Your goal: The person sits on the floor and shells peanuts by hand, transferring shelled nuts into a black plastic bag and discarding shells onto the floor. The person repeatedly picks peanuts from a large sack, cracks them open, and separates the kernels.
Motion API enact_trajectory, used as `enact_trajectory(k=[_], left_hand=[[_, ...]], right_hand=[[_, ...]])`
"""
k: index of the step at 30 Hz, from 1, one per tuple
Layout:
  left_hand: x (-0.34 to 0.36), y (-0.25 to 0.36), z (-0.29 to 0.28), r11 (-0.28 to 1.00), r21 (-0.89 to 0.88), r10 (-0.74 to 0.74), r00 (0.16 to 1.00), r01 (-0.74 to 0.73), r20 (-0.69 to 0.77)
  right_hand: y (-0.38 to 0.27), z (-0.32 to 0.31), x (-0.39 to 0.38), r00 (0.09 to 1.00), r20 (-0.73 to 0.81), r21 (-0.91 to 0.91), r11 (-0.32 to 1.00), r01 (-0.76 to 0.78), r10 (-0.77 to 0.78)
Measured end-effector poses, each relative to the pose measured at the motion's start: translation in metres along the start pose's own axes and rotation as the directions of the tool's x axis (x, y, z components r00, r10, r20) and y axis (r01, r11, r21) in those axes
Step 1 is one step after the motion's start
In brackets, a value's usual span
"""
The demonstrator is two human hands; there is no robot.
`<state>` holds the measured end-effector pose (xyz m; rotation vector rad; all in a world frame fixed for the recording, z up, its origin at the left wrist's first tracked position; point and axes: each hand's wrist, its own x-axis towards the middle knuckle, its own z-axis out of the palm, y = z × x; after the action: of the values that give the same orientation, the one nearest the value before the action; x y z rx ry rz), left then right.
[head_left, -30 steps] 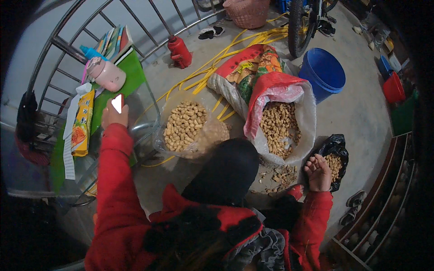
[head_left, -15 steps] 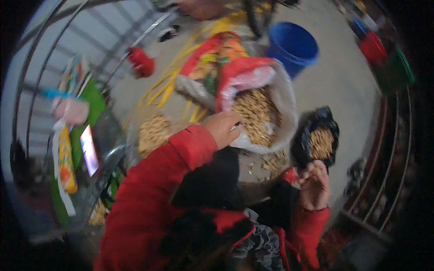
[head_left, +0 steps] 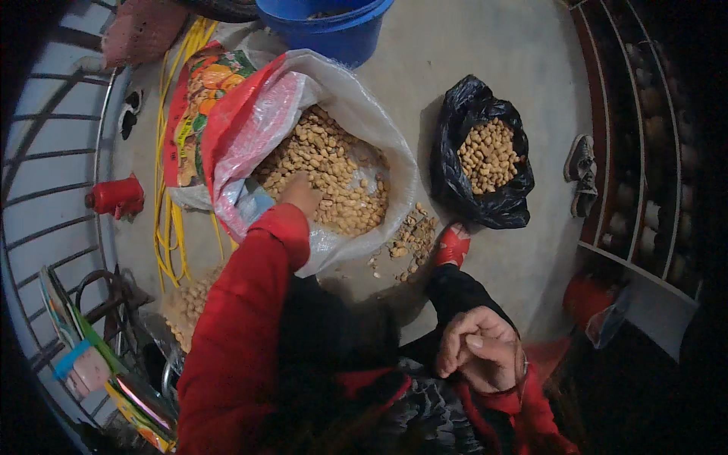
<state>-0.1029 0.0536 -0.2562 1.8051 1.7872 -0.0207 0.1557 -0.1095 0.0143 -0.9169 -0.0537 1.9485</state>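
Note:
A large woven plastic sack (head_left: pixel 364 121), white inside with a red printed side, stands with its mouth wide and holds many unshelled peanuts (head_left: pixel 326 163). My left hand (head_left: pixel 302 196) reaches over its near rim and touches the peanuts; its fingertips are hidden, so its grip does not show. Above my right knee, my right hand (head_left: pixel 483 350) is closed, fingers curled in and the thumb against them. Whatever it may hold is hidden. Beyond it, a black plastic bag (head_left: pixel 444 155) contains more peanuts.
Broken shells and bits (head_left: pixel 413 243) lie between sack and black bag, beside my red shoe (head_left: pixel 453 244). A clear bag of peanuts (head_left: pixel 189 311) sits left of my arm. Blue buckets (head_left: pixel 356 38) stand behind, yellow straps (head_left: pixel 171 235) at left, a rack (head_left: pixel 644 152) at right.
The view has shifted. My left hand has gone from the sack's near rim into its mouth. My right hand has drawn back from beside the black bag toward my lap.

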Motion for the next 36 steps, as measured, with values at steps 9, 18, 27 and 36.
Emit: enact_trajectory(k=[9, 18, 27, 36], left_hand=[[0.02, -0.05, 0.024, 0.841, 0.521, -0.157, 0.987, 0.148, -0.027], [-0.009, 0.033, 0.056, 0.998, -0.057, 0.048, 0.917, -0.028, 0.396], [0.097, -0.012, 0.0, 0.979, -0.201, -0.009, 0.985, -0.026, -0.171], [0.108, 0.033, 0.026, 0.965, 0.242, 0.102, 0.995, -0.099, -0.001]], right_hand=[[-0.017, -0.021, 0.009, 0.954, -0.293, 0.083, 0.996, -0.036, 0.059], [-0.017, -0.013, 0.02, 0.961, -0.269, 0.108, 0.994, -0.032, 0.061], [-0.013, -0.016, 0.026, 0.962, -0.267, 0.11, 0.993, -0.031, 0.06], [-0.023, -0.02, 0.039, 0.947, -0.309, 0.14, 0.989, -0.048, 0.09]])
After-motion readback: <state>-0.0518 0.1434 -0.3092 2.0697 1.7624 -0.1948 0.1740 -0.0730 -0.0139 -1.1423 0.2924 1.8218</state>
